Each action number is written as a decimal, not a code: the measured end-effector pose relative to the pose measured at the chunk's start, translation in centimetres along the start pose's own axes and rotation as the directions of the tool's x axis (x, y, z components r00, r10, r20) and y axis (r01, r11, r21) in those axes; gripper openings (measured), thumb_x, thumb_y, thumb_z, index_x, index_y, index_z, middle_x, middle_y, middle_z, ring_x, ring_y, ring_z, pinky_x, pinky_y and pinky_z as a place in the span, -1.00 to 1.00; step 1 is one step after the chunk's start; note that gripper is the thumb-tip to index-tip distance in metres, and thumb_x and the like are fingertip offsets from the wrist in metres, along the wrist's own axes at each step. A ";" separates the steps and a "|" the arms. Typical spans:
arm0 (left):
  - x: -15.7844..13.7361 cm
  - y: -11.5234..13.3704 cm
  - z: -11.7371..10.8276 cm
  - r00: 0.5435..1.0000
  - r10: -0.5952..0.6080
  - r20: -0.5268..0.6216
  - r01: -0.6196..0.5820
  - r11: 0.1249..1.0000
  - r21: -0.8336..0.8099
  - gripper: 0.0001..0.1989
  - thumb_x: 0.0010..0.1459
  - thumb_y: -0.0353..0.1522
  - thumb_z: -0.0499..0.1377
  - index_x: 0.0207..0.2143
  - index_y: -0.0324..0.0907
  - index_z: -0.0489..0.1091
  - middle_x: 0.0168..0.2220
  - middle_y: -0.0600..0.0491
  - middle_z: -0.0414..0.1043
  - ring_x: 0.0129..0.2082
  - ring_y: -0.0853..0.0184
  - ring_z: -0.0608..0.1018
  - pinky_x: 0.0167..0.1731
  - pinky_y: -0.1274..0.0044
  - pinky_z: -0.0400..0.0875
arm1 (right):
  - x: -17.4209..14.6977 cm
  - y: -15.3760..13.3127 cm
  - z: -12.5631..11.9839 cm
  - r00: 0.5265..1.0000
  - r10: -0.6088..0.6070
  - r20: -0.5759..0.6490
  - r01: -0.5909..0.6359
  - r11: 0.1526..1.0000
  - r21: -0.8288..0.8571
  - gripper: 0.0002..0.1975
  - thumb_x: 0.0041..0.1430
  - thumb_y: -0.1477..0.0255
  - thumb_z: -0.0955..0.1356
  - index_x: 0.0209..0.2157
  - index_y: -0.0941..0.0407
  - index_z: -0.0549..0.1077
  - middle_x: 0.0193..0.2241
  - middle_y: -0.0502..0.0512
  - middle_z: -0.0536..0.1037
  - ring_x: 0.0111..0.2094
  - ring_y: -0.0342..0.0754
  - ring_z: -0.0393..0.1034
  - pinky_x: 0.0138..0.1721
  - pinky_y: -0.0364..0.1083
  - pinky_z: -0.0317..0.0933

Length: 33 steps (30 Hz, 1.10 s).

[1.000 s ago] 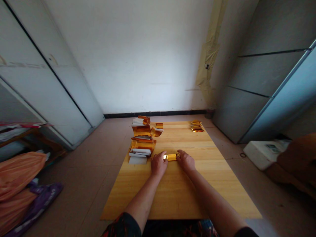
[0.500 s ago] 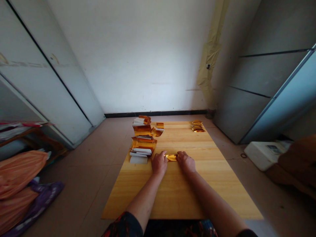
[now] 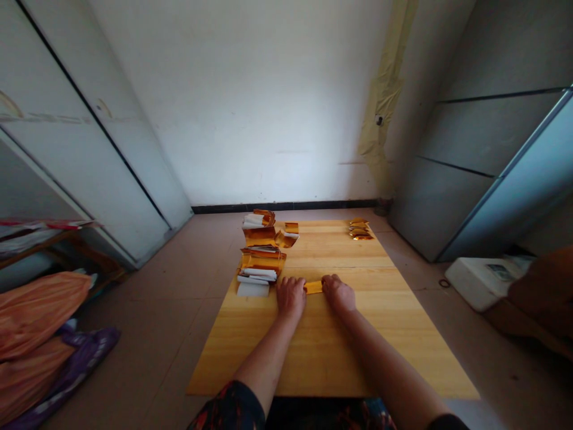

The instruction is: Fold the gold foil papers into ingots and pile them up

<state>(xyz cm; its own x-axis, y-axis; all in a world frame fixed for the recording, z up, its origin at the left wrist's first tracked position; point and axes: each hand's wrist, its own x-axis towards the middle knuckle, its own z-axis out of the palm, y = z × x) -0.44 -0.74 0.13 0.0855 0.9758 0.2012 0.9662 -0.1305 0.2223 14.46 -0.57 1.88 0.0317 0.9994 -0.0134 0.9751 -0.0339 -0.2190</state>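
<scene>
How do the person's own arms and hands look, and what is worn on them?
The left sleeve is dark with reddish patterning; of the right sleeve only a dark edge shows. Beyond them the forearms are bare. The left hand and right hand are ungloved.

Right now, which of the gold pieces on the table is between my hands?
The gold strip with its ends at your left hand and right hand; the gold sheets at left and folded gold pieces at far right lie elsewhere.
</scene>
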 end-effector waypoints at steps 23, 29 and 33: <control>-3.4 -0.4 -1.1 0.950 0.313 -0.018 -0.313 0.949 -0.026 -0.70 0.20 -0.35 0.06 -0.01 0.01 0.35 0.01 -0.01 0.35 -0.03 0.21 0.36 -0.08 0.36 0.20 | -0.4 0.6 0.8 0.994 -0.110 -0.023 0.108 0.993 -0.049 -0.90 0.25 0.43 0.22 -0.27 0.07 0.37 -0.25 0.04 0.42 -0.29 -0.18 0.39 -0.45 -0.22 0.05; -3.5 -0.2 -1.4 0.968 0.249 0.020 -0.247 0.966 -0.080 -0.67 0.16 -0.37 0.10 -0.02 0.05 0.36 0.03 0.02 0.34 0.02 0.22 0.33 -0.04 0.34 0.15 | -0.3 0.7 0.5 0.999 -0.047 -0.003 0.047 0.999 0.011 -0.82 0.28 0.42 0.17 -0.26 0.05 0.39 -0.25 0.03 0.42 -0.35 -0.19 0.39 -0.46 -0.21 0.04; -3.4 0.1 -1.5 0.975 0.220 0.021 -0.217 0.972 -0.085 -0.71 0.16 -0.35 0.09 -0.05 0.05 0.39 -0.01 0.02 0.36 -0.01 0.21 0.33 -0.08 0.32 0.14 | -0.5 0.1 -0.1 1.000 0.007 -0.004 -0.007 1.000 0.026 -0.83 0.25 0.37 0.19 -0.26 0.06 0.39 -0.25 0.04 0.43 -0.33 -0.16 0.40 -0.45 -0.20 0.05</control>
<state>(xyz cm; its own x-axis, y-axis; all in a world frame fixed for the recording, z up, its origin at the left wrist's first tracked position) -1.02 -4.34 0.84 0.3008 0.9269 0.2246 0.9002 -0.3537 0.2539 14.53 -1.03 1.95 0.0394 0.9992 -0.0113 0.9688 -0.0410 -0.2444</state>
